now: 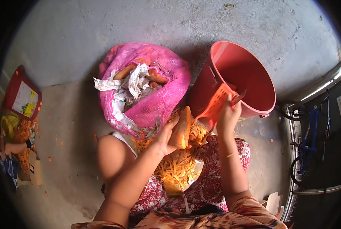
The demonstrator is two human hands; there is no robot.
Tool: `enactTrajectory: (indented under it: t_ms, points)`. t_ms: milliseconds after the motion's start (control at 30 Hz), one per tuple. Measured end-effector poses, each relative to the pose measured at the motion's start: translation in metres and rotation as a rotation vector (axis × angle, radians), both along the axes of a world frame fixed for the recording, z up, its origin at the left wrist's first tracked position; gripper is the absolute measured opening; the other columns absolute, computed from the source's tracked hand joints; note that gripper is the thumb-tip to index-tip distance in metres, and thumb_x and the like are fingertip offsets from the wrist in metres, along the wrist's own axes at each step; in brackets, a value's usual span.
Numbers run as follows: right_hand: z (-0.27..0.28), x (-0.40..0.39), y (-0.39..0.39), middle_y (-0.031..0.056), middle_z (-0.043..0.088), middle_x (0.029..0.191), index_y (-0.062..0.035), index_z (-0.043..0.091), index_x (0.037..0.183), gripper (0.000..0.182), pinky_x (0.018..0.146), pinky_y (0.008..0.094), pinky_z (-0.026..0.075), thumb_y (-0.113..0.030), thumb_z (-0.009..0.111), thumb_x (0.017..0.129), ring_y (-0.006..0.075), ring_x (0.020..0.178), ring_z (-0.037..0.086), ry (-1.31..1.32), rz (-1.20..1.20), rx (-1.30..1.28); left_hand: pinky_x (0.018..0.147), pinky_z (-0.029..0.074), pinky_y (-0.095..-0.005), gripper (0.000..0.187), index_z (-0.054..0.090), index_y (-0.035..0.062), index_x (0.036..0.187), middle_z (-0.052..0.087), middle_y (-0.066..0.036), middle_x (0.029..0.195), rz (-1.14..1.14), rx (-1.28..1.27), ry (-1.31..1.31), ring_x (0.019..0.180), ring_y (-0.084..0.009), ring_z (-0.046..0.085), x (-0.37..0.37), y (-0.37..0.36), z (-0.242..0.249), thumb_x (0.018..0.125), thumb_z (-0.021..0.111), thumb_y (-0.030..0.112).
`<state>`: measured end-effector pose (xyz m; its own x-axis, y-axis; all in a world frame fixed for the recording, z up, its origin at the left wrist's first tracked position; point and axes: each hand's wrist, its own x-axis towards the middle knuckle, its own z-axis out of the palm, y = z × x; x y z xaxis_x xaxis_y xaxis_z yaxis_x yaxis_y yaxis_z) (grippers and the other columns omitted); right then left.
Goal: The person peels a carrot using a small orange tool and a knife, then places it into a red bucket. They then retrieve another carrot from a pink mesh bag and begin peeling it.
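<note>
My left hand [167, 138] is wrapped round a partly peeled orange vegetable [184, 128] with a bright side. My right hand [229, 116] grips a small blade [239, 97], which points up and right beside the red bucket's rim. An orange-red slotted plastic piece [215, 102] lies against the same hand, and its lower end reaches toward the vegetable. Below both hands is a heap of orange peelings [178, 168] between my legs. Touching the heap from behind is a pink mesh sack [155, 103] with brown-orange roots [157, 77] and crumpled white paper [138, 82] in its opening.
A red bucket [243, 72] stands tilted at the back right, near the grey wall. At the far left are another person's arm [17, 148], a red container [23, 93] and more peelings [25, 129]. A blue bicycle [311, 129] is at the right.
</note>
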<state>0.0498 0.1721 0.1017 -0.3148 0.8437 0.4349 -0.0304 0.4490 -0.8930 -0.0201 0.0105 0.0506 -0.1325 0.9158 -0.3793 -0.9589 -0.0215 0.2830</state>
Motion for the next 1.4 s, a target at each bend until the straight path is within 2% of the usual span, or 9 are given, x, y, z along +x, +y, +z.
enactTrajectory:
  t_ms: [100, 233, 433, 600, 667, 767, 1000, 1233, 1400]
  points:
    - [0.022, 0.001, -0.050, -0.0007, 0.048, 0.071, -0.0026, 0.048, 0.088, 0.010, 0.053, 0.0187, 0.038, -0.012, 0.043, 0.088, 0.0039, 0.060, 0.043, -0.074, 0.114, -0.235, 0.064, 0.051, -0.0385, 0.037, 0.048, 0.0092, 0.110, 0.058, -0.008, 0.096, 0.082, 0.098, -0.023, 0.082, -0.0213, 0.059, 0.003, 0.009, 0.001, 0.088, 0.035, 0.036]
    - [0.004, 0.003, -0.069, 0.0094, 0.053, 0.069, 0.0012, 0.046, 0.091, 0.012, 0.058, 0.0268, 0.043, -0.010, 0.044, 0.087, 0.0131, 0.061, 0.051, -0.204, 0.105, -0.006, 0.084, 0.044, -0.0337, 0.042, 0.040, 0.0112, 0.121, 0.051, -0.006, 0.114, 0.052, 0.272, -0.014, 0.101, -0.0178, 0.051, 0.004, 0.008, 0.002, 0.091, 0.026, 0.037]
    - [-0.006, 0.001, -0.069, 0.0124, 0.055, 0.069, 0.0024, 0.047, 0.091, 0.014, 0.059, 0.0283, 0.043, -0.010, 0.046, 0.085, 0.0170, 0.061, 0.053, -0.210, 0.086, 0.008, 0.071, 0.050, -0.0319, 0.039, 0.045, 0.0041, 0.112, 0.057, -0.011, 0.099, 0.121, 0.095, -0.135, 0.084, -0.0193, 0.059, 0.009, 0.011, 0.012, 0.090, 0.032, 0.033]
    - [-0.012, -0.003, 0.025, 0.0092, 0.052, 0.067, 0.0008, 0.047, 0.084, 0.015, 0.059, 0.0274, 0.041, -0.014, 0.046, 0.086, 0.0153, 0.058, 0.045, -0.167, -0.338, 0.175, 0.051, 0.051, -0.0352, 0.044, 0.046, 0.0065, 0.105, 0.057, -0.010, 0.082, -0.114, 0.056, 0.253, 0.066, -0.0207, 0.059, 0.020, -0.002, 0.002, 0.087, 0.034, 0.045]
    - [0.000, 0.004, 0.050, 0.0087, 0.051, 0.068, 0.0001, 0.048, 0.084, 0.016, 0.058, 0.0271, 0.040, -0.016, 0.045, 0.087, 0.0139, 0.060, 0.045, -0.181, -0.406, -0.042, 0.052, 0.051, -0.0357, 0.045, 0.046, 0.0066, 0.105, 0.057, -0.010, 0.082, -0.148, 0.083, 0.296, 0.066, -0.0212, 0.059, 0.019, -0.006, -0.004, 0.086, 0.036, 0.046]
    - [-0.001, 0.006, 0.046, -0.0027, 0.046, 0.063, -0.0030, 0.049, 0.083, 0.014, 0.049, 0.0203, 0.034, -0.016, 0.046, 0.088, 0.0044, 0.055, 0.040, -0.041, -0.248, 0.054, 0.053, 0.051, -0.0361, 0.044, 0.047, 0.0072, 0.105, 0.057, -0.010, 0.083, -0.089, 0.071, 0.073, 0.067, -0.0224, 0.059, 0.009, -0.005, -0.006, 0.086, 0.037, 0.045]
    - [0.014, 0.004, -0.056, -0.0007, 0.048, 0.073, -0.0024, 0.046, 0.092, 0.012, 0.055, 0.0185, 0.037, -0.013, 0.044, 0.088, 0.0039, 0.062, 0.042, -0.024, 0.210, -0.292, 0.065, 0.051, -0.0376, 0.041, 0.047, 0.0067, 0.112, 0.058, -0.010, 0.097, 0.012, 0.158, -0.012, 0.083, -0.0220, 0.059, 0.006, 0.001, 0.004, 0.088, 0.035, 0.038]
    - [0.008, 0.005, -0.076, 0.0103, 0.055, 0.072, 0.0011, 0.046, 0.091, 0.015, 0.061, 0.0261, 0.043, -0.013, 0.045, 0.087, 0.0106, 0.066, 0.051, -0.210, 0.149, -0.101, 0.076, 0.048, -0.0357, 0.041, 0.045, 0.0050, 0.114, 0.056, -0.010, 0.104, 0.044, 0.171, -0.178, 0.089, -0.0204, 0.058, 0.007, 0.008, 0.010, 0.091, 0.027, 0.034]
    - [-0.007, 0.004, -0.064, 0.0039, 0.052, 0.071, -0.0007, 0.047, 0.089, 0.013, 0.055, 0.0208, 0.040, -0.013, 0.045, 0.088, 0.0061, 0.061, 0.046, -0.188, 0.069, 0.148, 0.069, 0.050, -0.0368, 0.045, 0.045, 0.0069, 0.113, 0.057, -0.012, 0.098, -0.014, 0.185, -0.021, 0.083, -0.0226, 0.059, 0.009, 0.011, -0.016, 0.090, 0.027, 0.040]
